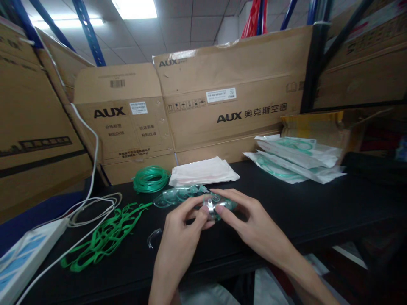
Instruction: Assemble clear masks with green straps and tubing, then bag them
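Observation:
Between both hands, above the black table, is a clear greenish oxygen mask with a shiny metal nose strip. My left hand grips its left end, thumb at the strip. My right hand holds the other side, its thumb pressed beside the strip. Just behind the hands lies a row of nested clear green masks. Left of my left wrist rest a few small shiny metal strips. A tangle of green elastic straps lies farther left.
A coil of green tubing and a stack of white pouches stand behind. More filled pouches lie at right rear. A power strip with white cables occupies the left. Cardboard sheets wall off the table's back.

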`<state>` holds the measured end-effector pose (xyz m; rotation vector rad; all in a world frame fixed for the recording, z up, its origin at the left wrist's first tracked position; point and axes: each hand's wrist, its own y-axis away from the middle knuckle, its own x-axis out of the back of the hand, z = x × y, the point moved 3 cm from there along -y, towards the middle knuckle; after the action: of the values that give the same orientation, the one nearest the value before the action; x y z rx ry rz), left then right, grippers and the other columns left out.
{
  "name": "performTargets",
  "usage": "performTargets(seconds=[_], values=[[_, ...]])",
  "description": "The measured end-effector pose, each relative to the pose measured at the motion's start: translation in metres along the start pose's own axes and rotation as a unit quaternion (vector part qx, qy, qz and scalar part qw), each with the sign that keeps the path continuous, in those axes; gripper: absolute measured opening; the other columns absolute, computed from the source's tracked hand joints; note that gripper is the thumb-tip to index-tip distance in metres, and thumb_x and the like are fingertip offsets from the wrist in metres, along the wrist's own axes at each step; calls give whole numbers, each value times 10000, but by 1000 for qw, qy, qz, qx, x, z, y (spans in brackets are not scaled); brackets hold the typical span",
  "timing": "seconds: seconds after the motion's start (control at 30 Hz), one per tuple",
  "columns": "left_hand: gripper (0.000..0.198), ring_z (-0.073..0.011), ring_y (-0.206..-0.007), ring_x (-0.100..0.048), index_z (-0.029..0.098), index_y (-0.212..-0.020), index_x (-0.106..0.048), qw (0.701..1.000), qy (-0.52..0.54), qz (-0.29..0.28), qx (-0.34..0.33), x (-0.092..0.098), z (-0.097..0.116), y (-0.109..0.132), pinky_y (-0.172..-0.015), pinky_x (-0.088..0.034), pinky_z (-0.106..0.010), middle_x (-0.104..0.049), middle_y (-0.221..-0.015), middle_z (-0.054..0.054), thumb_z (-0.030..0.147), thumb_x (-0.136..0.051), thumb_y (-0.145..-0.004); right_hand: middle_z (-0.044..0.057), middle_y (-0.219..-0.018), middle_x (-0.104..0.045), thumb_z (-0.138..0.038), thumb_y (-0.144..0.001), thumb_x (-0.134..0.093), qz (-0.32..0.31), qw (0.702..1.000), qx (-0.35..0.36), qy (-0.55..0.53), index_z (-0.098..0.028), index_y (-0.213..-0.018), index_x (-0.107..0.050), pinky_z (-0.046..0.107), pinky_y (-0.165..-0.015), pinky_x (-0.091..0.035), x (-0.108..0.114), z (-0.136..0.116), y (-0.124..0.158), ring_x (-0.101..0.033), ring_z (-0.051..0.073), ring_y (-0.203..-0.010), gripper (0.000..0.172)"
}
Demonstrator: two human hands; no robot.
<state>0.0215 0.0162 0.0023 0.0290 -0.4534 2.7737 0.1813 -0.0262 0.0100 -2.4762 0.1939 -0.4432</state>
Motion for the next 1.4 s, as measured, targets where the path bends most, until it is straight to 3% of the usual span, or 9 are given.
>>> performTargets(seconds=[0.4, 0.6, 0.77, 0.83, 0.97, 1.4], values=[[348, -221, -855, -764, 190, -1171, -750, 1000, -15, -17, 2, -1, 1, 3, -705, -694, -337, -750, -1129, -69, 411, -699, -907, 38, -1216, -767, -265, -922, -670, -12, 998, -38, -47, -237, -1219, -745, 342, -1015, -551, -1, 1, 0, -712, 223, -1129, 307], [381, -208, -791, -759, 217, -1228, -730, 999, -49, -13, -8, -2, 1, 3, -739, -692, -366, -776, -1017, -46, 395, -716, -891, 33, -1205, -772, -249, -911, -673, -4, 999, -36, -31, -237, -1209, -752, 335, -991, -562, 0, 2, -1, -716, 225, -1122, 308], [357, -228, -922, -759, 224, -1204, -743, 998, -52, -14, -18, -1, 2, 4, -754, -684, -333, -750, -1180, -61, 433, -673, -923, 39, -1201, -775, -255, -903, -678, 9, 999, -38, -23, -228, -1189, -761, 344, -1004, -555, 0, 3, 1, -717, 229, -1120, 299], [348, -222, -933, -761, 227, -1191, -745, 998, -55, -21, -19, -1, 3, 4, -770, -673, -303, -763, -1151, -55, 433, -688, -917, 41, -1187, -780, -255, -900, -680, 17, 999, -38, -24, -225, -1166, -770, 357, -1008, -555, 0, 4, 2, -721, 234, -1112, 282], [323, -192, -821, -772, 229, -1158, -742, 997, -69, -31, -34, -2, 7, 5, -755, -648, -259, -794, -1052, -45, 376, -757, -871, 47, -1182, -782, -258, -903, -680, 27, 999, -28, -17, -229, -1161, -777, 375, -1011, -562, 0, 3, 1, -722, 245, -1117, 277], [147, -146, -719, -739, 220, -1027, -746, 985, -140, 8, -101, -6, 14, 6, -673, -612, -200, -768, -933, -20, 239, -628, -940, 56, -1186, -782, -258, -916, -671, 25, 999, -13, -27, -226, -1160, -788, 363, -1004, -567, -1, 2, 2, -732, 243, -1099, 273]])
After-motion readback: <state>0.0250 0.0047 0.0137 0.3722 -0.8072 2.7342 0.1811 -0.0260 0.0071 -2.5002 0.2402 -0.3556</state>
